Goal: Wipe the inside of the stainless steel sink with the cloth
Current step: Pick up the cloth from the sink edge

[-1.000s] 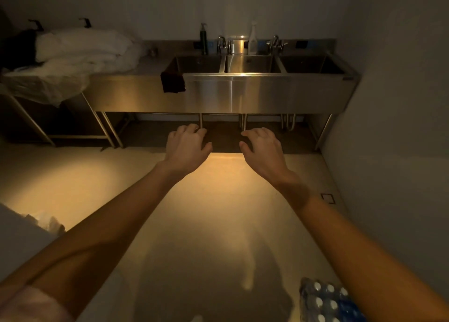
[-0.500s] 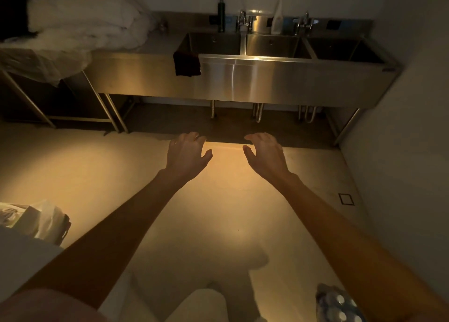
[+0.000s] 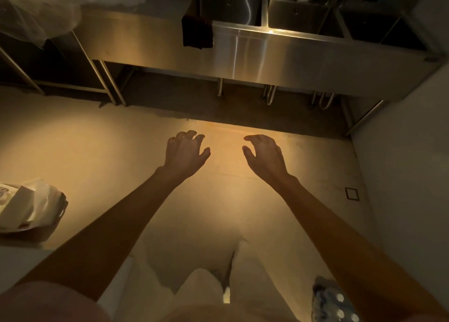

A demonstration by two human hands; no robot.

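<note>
In the head view, no brand, label or writing can be read; the scene is dim and lit only by a warm patch on the floor. The left hand is held out over the floor at about 11 o'clock from the centre, palm down, its fingers spread apart and loosely curled around nothing. The right hand is held just beside it at about 1 o'clock, fingers likewise loosely bent and parted from the thumb, nothing gripped.

The stainless steel sink is seen at 12 o'clock along the top edge, well apart from both hands, with three basins side by side. The cloth, dark in colour, is draped over the front rim of the left basin and hangs down the steel front. Taps and what may be bottles are cut off by the top edge.

A pile of pale wrapped items is seen at 9 o'clock, and a pack of bottles at 5 o'clock.

Compared with half a second earlier, the sink has shifted upward and appears larger, the bottles on its back ledge are now mostly out of view, and more of the person's pale clothing is seen at 6 o'clock. The hands are kept empty, as before.
</note>
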